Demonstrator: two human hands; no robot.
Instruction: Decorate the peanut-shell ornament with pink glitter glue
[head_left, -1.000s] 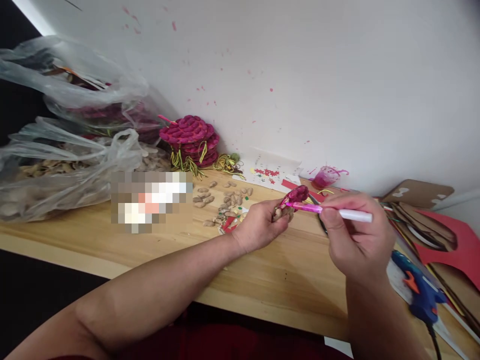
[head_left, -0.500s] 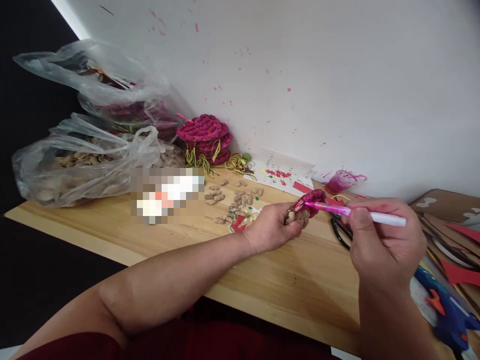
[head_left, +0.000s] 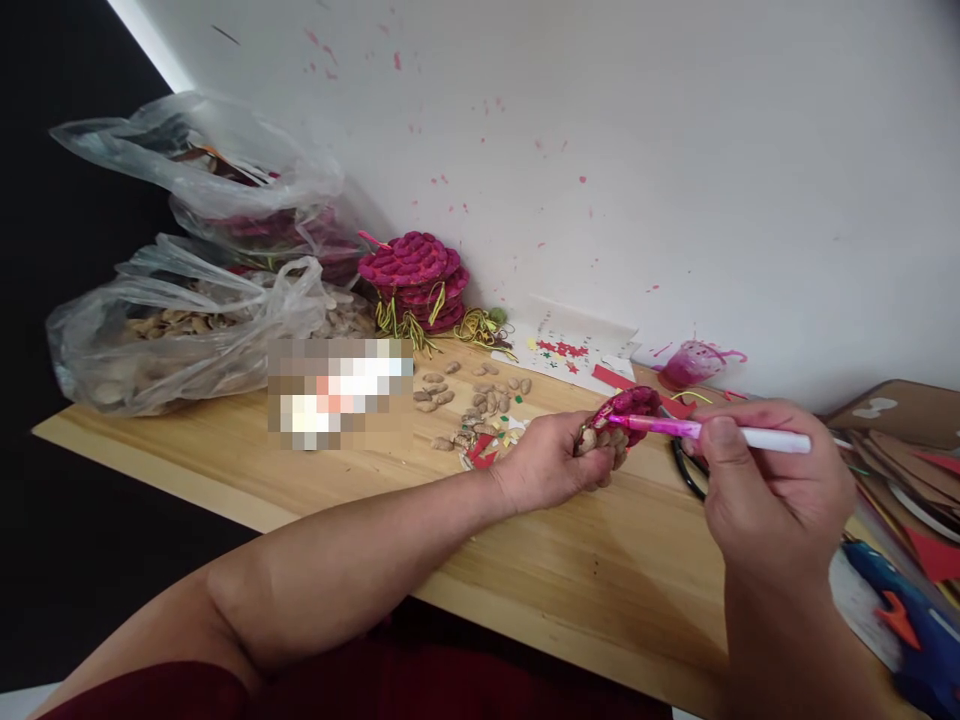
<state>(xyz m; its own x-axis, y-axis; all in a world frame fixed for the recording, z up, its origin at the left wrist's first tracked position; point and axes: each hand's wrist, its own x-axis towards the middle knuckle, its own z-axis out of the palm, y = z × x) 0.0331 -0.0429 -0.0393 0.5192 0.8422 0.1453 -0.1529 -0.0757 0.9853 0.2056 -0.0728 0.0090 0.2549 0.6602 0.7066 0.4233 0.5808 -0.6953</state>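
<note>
My left hand [head_left: 551,460] is closed on a round peanut-shell craft piece [head_left: 637,410], raised above the table. Much of that piece is painted magenta, while several shells near my thumb are bare tan. In my right hand [head_left: 776,480] is a white-handled paintbrush [head_left: 772,440], pinched between thumb and fingers. Its bristle end, wet with magenta paint, touches the craft piece. Beyond the piece, against the wall, stands a small cup [head_left: 686,365] stained with magenta paint. Loose peanut shells [head_left: 491,400] lie on the table behind my left hand, among red, green and yellow paper scraps.
Clear plastic bags [head_left: 187,330] of peanut shells and magenta pieces fill the left side. A stack of magenta peanut-shell discs [head_left: 416,265] with green tassels leans near the wall. Star cutouts lie on white paper [head_left: 555,345]. At the right are a blue glue gun [head_left: 892,610] and cardboard [head_left: 900,405].
The whole view has shifted slightly. The craft piece is tilted a little more, showing more bare shells, and the brush tip stays against it.
</note>
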